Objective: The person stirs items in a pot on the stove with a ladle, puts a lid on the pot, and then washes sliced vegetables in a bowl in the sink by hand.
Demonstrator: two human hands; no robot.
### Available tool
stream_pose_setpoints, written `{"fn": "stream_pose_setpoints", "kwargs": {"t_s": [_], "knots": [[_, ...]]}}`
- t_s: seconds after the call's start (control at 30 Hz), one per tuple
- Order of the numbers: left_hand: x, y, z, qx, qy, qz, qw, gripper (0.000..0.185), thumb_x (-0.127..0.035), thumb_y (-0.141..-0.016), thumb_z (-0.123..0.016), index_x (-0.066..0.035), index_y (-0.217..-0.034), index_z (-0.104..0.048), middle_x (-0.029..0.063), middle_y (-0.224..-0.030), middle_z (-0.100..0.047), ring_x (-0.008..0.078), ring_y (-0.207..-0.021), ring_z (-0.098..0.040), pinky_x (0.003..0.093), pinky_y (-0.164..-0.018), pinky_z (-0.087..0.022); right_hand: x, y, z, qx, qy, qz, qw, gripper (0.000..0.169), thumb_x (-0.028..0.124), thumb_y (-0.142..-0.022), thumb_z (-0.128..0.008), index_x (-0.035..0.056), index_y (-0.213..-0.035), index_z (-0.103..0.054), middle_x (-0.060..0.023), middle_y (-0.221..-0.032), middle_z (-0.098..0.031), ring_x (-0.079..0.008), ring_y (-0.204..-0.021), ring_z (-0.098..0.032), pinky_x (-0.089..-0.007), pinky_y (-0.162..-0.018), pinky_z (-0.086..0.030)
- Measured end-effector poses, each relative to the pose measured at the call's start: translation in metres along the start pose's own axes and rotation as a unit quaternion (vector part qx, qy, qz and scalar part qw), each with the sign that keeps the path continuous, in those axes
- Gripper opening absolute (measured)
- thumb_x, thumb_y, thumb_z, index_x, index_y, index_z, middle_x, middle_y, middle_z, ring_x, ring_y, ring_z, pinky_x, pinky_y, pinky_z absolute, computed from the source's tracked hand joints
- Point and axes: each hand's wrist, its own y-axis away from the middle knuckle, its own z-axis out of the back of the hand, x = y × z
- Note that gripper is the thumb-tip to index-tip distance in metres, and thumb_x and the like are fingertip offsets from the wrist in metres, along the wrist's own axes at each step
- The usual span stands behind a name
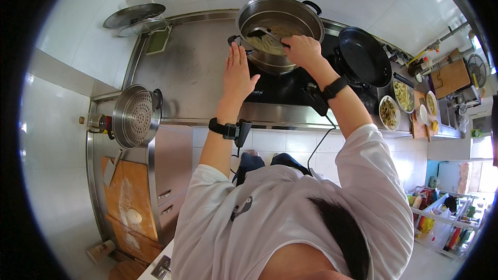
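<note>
A large stainless steel pot point(280, 11) stands on the black cooktop point(268, 91), with pale noodles point(268, 43) in liquid inside it. My right hand point(302, 49) grips the handle of a ladle point(258, 31) over the pot's near right part, and the ladle's head lies among the noodles. At the pot's left side, my left hand point(238, 68) has its fingers stretched out flat, the tips at the black side handle point(232, 40). Whether the fingertips press on that handle or only rest beside it, I cannot tell.
A black frying pan point(363, 56) stands right of the pot. Plates of food point(389, 112) and a white bowl point(421, 114) are farther right. At left are a steamer pot point(136, 116), pot lids point(134, 15), and a floured wooden board point(128, 198) with dough and a rolling pin. Cables hang from both wrists.
</note>
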Motion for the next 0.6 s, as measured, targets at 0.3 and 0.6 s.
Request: {"fn": "stream_pose_setpoints", "kwargs": {"t_s": [0.3,0.6], "knots": [[0.001,0.003,0.000,-0.006,-0.009,0.009,1.000,0.091,-0.028,-0.074,-0.072,0.007,-0.140,-0.020,0.0250,-0.148,-0.012,0.0343,-0.137,-0.019,0.0394,-0.110,-0.025,-0.034,0.042,0.037,0.024,0.021,0.072,0.997,0.030,0.027,-0.079,-0.055,0.0234,-0.105,-0.068,-0.0057,-0.097,-0.067,-0.0275,-0.093,-0.063,-0.0399,-0.081,-0.051],[0.000,0.001,0.001,-0.012,-0.003,-0.002,1.000,0.089,-0.030,-0.075,-0.071,0.006,-0.140,-0.021,0.0251,-0.148,-0.013,0.0344,-0.137,-0.019,0.0401,-0.110,-0.024,-0.006,-0.006,0.002,-0.017,-0.003,-0.008,1.000,0.028,0.023,-0.081,-0.051,0.0248,-0.103,-0.068,-0.0076,-0.100,-0.067,-0.0270,-0.095,-0.064,-0.0391,-0.078,-0.052]]}}
